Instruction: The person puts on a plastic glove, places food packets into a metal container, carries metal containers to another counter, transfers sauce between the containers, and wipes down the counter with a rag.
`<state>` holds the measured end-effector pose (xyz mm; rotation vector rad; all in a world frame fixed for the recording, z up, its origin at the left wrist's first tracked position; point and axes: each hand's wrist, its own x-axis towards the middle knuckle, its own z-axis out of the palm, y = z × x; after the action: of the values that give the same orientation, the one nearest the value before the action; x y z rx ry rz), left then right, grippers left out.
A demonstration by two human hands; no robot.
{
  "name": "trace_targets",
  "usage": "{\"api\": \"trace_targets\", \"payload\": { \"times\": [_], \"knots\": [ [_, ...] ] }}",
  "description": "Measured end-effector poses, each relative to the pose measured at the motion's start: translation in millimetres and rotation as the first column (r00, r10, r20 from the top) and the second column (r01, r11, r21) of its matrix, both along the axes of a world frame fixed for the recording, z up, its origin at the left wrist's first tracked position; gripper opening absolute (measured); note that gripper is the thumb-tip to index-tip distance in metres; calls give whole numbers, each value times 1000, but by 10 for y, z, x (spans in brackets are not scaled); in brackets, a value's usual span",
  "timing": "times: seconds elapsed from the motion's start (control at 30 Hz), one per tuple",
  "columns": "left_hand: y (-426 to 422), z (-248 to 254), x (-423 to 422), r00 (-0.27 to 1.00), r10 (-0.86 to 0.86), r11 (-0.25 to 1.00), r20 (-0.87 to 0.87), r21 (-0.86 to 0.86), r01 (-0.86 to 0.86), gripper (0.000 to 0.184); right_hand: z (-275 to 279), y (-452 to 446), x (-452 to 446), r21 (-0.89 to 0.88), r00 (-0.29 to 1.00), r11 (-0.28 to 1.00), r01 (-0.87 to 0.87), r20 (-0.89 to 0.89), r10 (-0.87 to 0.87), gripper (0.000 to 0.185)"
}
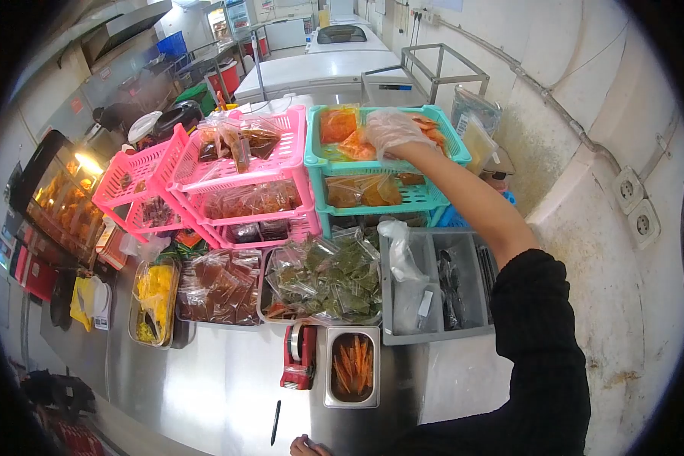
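Note:
My right hand [394, 133], in a clear plastic glove, reaches into the top tier of the turquoise rack [317, 152]. It lies over orange packets [338, 124]; its fingers are hidden by the glove and packets. At the bottom edge my left hand [308, 447] shows only in part, bare, with its fingers curled near the steel table's front. A black pen [275, 422] lies just left of it. Above it stand a red tape dispenser [299, 357] and a steel container [353, 367] of orange strips.
Pink racks [239, 163] with packets stand left of the turquoise one. Trays of green packets [327, 277], brown packets [220, 285] and yellow food [154, 300] line the table. A grey divided bin [437, 334] sits at the right, beside the wall.

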<state>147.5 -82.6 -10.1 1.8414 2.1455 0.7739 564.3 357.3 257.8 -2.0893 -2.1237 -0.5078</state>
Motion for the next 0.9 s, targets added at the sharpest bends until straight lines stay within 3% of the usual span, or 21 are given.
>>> {"api": "trace_targets", "payload": {
  "times": [0.07,0.1,0.13,0.17,0.2,0.23,0.27,0.33,0.37,0.4,0.43,0.47,0.5,0.53,0.6,0.67,0.7,0.77,0.8,0.87,0.9],
  "knots": [
    [-5,-53,-16,1000,-10,1000,-5,-3,10,29,96,18,-8,-165,997,985,48,75,-36,20],
    [-10,-127,-6,921,205,978,332,-108,-178,30,93,102,6,-164,997,985,48,75,-36,20],
    [-17,-178,2,689,409,913,599,-267,-309,30,85,230,20,-238,995,969,66,92,-45,23],
    [-40,-201,-16,686,409,912,601,-268,-309,30,78,342,46,-312,992,946,85,110,-53,26],
    [-53,-184,-40,900,255,963,354,-179,-202,30,137,371,39,-311,992,947,85,113,-52,26],
    [-58,-164,-59,996,75,990,54,-127,-68,30,196,399,39,-193,997,980,-55,40,64,22],
    [-49,-145,-64,996,76,990,51,-125,-70,30,238,429,27,-61,982,980,-188,-19,187,19],
    [-9,-44,-49,987,-51,999,-150,-8,50,31,174,543,32,28,974,974,-224,30,223,18],
    [-25,-134,-61,986,-50,999,-158,-7,50,31,131,606,12,75,970,967,-242,56,238,18],
    [-60,-310,-71,917,231,971,326,-132,-197,32,76,684,4,121,964,958,-260,82,251,18],
    [-47,-344,-48,554,485,874,677,-351,-336,32,0,777,-26,126,984,976,-178,25,176,17],
    [-65,-352,-54,557,484,874,675,-347,-339,32,-63,855,-31,124,995,988,-94,-31,99,16],
    [-51,-239,-27,848,296,955,439,-173,-243,31,-82,861,-39,125,995,988,-93,-35,98,16],
    [-41,-134,-6,991,80,996,110,-47,-75,29,-108,839,-46,127,998,990,-61,-25,65,16],
    [14,29,26,999,26,1000,45,-8,-26,26,-99,740,-73,124,1000,992,-24,-8,25,15],
    [27,46,38,999,-37,999,-18,33,37,23,56,512,-194,347,980,927,-143,182,83,16],
    [15,19,39,1000,-11,999,-20,36,11,22,86,367,-251,347,980,928,-133,186,71,16],
    [46,1,72,1000,11,999,-17,47,-10,21,127,153,-368,2,863,947,-321,413,292,20],
    [45,20,75,1000,15,998,-16,53,-14,21,81,175,-388,3,865,949,-315,413,286,20],
    [18,24,96,1000,25,998,-14,56,-24,21,-85,273,-437,-125,948,951,-284,-183,259,26],
    [19,9,84,999,32,999,-20,36,-32,22,47,190,-515,-237,964,941,-241,-169,204,31]
  ]
}}
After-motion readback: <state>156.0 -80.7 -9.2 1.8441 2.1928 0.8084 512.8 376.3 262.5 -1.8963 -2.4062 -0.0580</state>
